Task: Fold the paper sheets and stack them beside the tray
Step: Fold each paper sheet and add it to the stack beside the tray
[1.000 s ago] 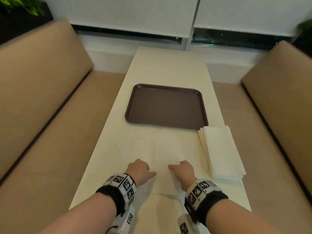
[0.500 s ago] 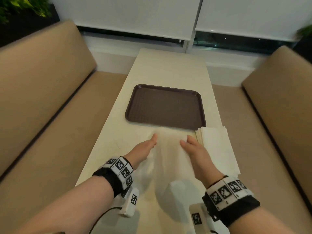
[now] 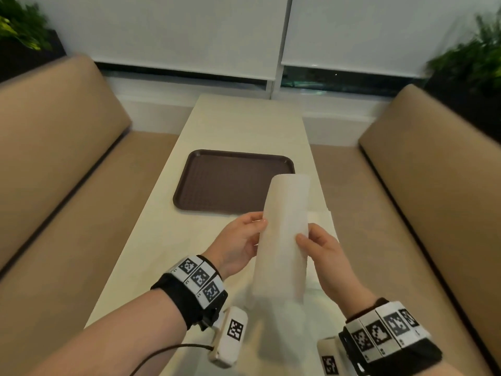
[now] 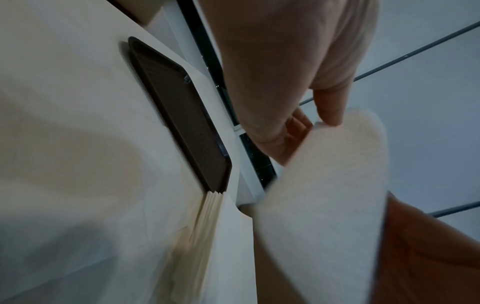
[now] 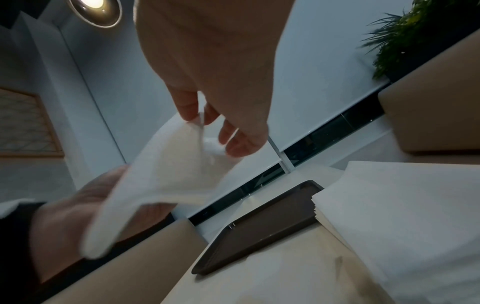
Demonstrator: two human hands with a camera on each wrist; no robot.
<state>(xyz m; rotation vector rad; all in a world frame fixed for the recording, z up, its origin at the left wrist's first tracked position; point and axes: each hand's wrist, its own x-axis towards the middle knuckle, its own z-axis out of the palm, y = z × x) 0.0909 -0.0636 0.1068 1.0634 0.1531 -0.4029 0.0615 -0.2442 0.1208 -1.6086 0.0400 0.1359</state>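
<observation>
A white paper sheet (image 3: 284, 234), bent over at its top, is held up in the air above the near part of the table. My left hand (image 3: 241, 240) pinches its left edge and my right hand (image 3: 320, 245) pinches its right edge between thumb and fingers (image 5: 191, 111). The sheet (image 4: 324, 205) fills much of the left wrist view. A dark brown tray (image 3: 233, 180) lies empty further back on the table. A stack of folded sheets (image 5: 402, 205) lies right of the tray's near corner, mostly hidden behind the held sheet in the head view.
The narrow cream table (image 3: 244, 123) runs away from me between two tan benches (image 3: 54, 164) (image 3: 433, 169). A window with white blinds (image 3: 189, 36) closes the far end. Plants (image 3: 477, 63) stand in the back corners.
Both hands were on the sheet flat on the table, then slid forward along it. Now they have lifted the sheet off the table and hold it upright, shifted to the right.
</observation>
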